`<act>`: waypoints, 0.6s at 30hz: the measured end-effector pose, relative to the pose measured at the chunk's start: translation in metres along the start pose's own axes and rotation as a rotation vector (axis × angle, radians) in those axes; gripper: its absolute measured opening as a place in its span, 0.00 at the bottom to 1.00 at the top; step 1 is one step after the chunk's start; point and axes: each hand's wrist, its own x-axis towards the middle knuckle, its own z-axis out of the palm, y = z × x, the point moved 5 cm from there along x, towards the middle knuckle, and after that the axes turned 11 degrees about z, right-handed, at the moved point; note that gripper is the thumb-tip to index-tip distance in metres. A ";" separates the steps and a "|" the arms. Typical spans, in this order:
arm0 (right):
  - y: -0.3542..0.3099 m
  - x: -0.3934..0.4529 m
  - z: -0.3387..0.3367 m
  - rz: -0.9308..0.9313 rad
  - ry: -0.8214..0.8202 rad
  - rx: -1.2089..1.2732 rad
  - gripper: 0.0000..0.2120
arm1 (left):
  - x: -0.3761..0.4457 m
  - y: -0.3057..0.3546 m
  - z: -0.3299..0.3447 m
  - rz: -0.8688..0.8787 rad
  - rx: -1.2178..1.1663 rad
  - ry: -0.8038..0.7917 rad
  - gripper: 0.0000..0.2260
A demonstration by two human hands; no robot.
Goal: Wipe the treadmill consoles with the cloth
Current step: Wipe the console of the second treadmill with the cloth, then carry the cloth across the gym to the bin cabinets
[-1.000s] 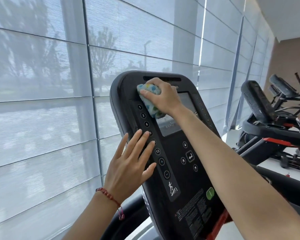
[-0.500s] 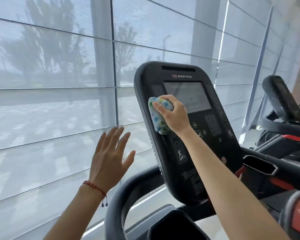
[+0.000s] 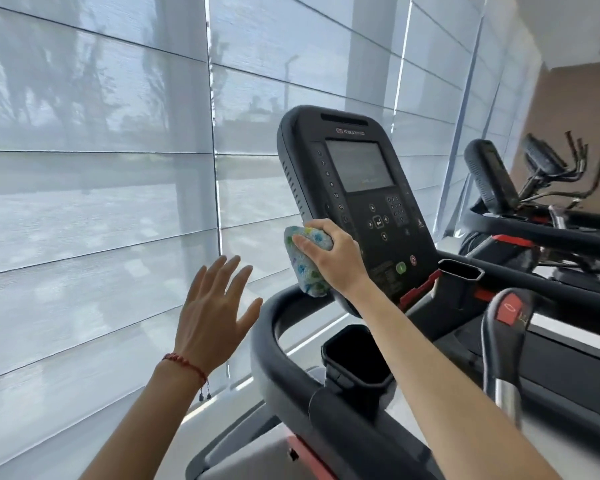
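cloth [image 3: 308,261] moved down to console [image 3: 357,202] lower-left edge | R hand [image 3: 333,258] gripping it | L hand [image 3: 215,317] spread, free | logo: STAR TRAC

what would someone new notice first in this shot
The black treadmill console stands in the middle against pale window blinds. The right hand presses a bunched patterned cloth to the console's lower left edge. The left hand hangs open in the air beside it, a red bracelet on its wrist.
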 end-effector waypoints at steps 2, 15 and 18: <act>-0.003 -0.028 0.004 0.032 0.028 0.031 0.18 | -0.018 0.001 -0.009 0.026 -0.030 -0.010 0.31; 0.000 -0.221 -0.001 0.270 0.177 0.106 0.13 | -0.119 0.037 -0.034 0.164 -0.238 -0.092 0.26; 0.014 -0.262 -0.008 0.335 0.224 0.140 0.10 | -0.136 0.060 -0.035 0.197 -0.300 -0.101 0.26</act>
